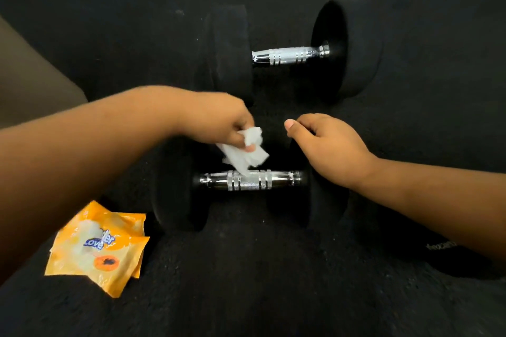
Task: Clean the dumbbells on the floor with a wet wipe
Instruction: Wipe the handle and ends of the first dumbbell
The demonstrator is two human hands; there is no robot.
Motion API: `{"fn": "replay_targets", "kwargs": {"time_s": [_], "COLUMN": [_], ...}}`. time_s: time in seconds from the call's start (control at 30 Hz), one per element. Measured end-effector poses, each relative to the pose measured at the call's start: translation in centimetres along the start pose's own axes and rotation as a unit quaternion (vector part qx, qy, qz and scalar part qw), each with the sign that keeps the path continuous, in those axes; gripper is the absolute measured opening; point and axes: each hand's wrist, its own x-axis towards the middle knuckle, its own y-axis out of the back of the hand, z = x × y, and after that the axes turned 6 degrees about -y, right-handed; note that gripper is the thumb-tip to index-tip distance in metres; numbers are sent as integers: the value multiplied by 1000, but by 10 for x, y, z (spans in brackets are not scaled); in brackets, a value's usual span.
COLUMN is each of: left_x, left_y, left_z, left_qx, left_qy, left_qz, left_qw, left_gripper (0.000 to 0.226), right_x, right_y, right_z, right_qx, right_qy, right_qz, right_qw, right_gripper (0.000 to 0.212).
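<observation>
Dumbbells lie on the black floor [246, 282] ahead of me, two of them, parallel and a little apart. On the near dumbbell [247, 180] I see a chrome knurled handle between black round ends; the far dumbbell [290, 55] sits beyond it, toward the right.

My left hand [219, 120] pinches a crumpled white wet wipe [246, 152], whose lower corner hangs down and touches the top of the near handle. My right hand [325, 145] grasps nothing; its fingers curl loosely and it rests on the upper rim of the near dumbbell's right end, thumb pointing left.

At lower left an orange wipe packet [98, 249] lies flat on the floor, just beside the near dumbbell's left end. Something pale shows through its wrapper, though I cannot tell how much is inside. I read "Love" in blue lettering, with part of another word above it, and a printed halved papaya beneath. A dark object [443, 247] at right carries small writing too blurred to read.
</observation>
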Motion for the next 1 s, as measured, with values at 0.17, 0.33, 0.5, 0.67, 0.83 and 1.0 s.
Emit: {"fn": "replay_targets", "kwargs": {"time_s": [0.17,0.33,0.5,0.67,0.83,1.0], "left_x": [30,47,32,23,28,28], "left_y": [-49,-54,-52,-59,-57,-66], "left_z": [44,42,26,37,41,36], "left_qx": [-64,-126,-103,-99,-292,-229], "left_qy": [-20,7,-43,-22,50,1], "left_qz": [-84,-109,109,89,156,86], "left_qw": [994,986,988,991,942,970], "left_gripper": [28,55,68,42,34,34], "right_x": [5,-3,-7,-7,-5,-5], "right_y": [-1,-4,-5,-5,-5,-4], "right_z": [1,3,4,5,5,4], "right_qx": [12,2,-4,-5,4,5], "right_qy": [-10,7,15,16,8,14], "right_qz": [-2,7,9,12,7,10], "right_qw": [1000,1000,1000,1000,1000,1000], "right_gripper": [47,39,36,40,42,42]}}
